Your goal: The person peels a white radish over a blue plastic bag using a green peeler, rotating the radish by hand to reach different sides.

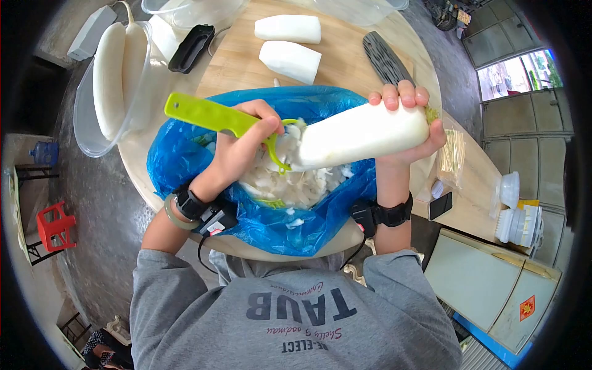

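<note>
My left hand [248, 137] is closed round the green handle of a peeler [206, 114]. The peeler's head rests against the narrow end of a large white radish [361, 132], with shavings bunched at the blade. My right hand [410, 117] grips the thick stem end of the radish, fingers over the top and thumb below. The radish is tilted over a blue plastic bag [277, 231], which lies spread and holds a heap of white peelings [302, 188].
Two peeled radish pieces [290, 61] lie on a wooden board [237, 55], with a dark ridged object [385, 58] to their right. A clear tub [92, 145] of whole radishes stands left, near a black tray [191, 48]. Skewers [452, 157] and a phone [440, 206] lie right.
</note>
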### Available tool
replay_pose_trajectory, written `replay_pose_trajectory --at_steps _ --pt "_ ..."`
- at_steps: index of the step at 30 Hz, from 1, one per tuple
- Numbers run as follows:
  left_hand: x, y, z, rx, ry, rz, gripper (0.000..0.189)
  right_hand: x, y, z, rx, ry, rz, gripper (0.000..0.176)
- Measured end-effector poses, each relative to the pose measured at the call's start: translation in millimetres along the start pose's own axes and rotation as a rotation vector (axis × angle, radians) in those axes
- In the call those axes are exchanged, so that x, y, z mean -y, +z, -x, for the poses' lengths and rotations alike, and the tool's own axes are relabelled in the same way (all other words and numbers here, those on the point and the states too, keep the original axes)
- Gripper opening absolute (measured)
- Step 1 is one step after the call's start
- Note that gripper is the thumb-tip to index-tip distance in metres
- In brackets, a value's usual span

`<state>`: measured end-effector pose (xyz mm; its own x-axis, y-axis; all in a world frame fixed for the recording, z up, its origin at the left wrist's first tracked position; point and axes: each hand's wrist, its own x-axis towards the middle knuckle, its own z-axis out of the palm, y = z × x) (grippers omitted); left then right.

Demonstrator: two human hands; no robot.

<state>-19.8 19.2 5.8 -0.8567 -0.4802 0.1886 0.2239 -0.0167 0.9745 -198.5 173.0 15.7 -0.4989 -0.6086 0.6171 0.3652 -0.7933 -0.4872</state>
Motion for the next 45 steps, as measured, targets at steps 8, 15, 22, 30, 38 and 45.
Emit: replay_pose_trajectory --at_steps 8,15,22,30,38,45 --pt "0.1 -1.8 -0.4 -0.038 0.03 0.073 0.016 1.1 -0.3 0.2 0.041 -0.004 -0.007 0.036" --pt "9.6 -12.9 -1.8 -0.037 0.005 -0.042 0.02 1.1 -0.9 1.3 0.039 0.002 -0.038 0.036" --pt "-3.0 5.5 -1.8 -0.034 -0.013 -0.034 0.023 2.5 -0.3 -1.5 0.137 0.014 -0.067 0.036" --pt "9.0 -7.4 -1.9 -0.059 0.0 0.163 0.017 2.5 -3.8 -4.1 0.284 0.0 -0.058 0.037" --pt "6.5 -5.7 -2.9 -0.174 0.003 -0.021 0.022 7.8 0.9 -1.0 0.04 0.084 0.024 0.046" --pt "7.5 -5.7 -2.8 -0.36 -0.002 0.092 0.025 -2.5 4.6 -1.3 -0.267 -0.005 0.254 0.055"
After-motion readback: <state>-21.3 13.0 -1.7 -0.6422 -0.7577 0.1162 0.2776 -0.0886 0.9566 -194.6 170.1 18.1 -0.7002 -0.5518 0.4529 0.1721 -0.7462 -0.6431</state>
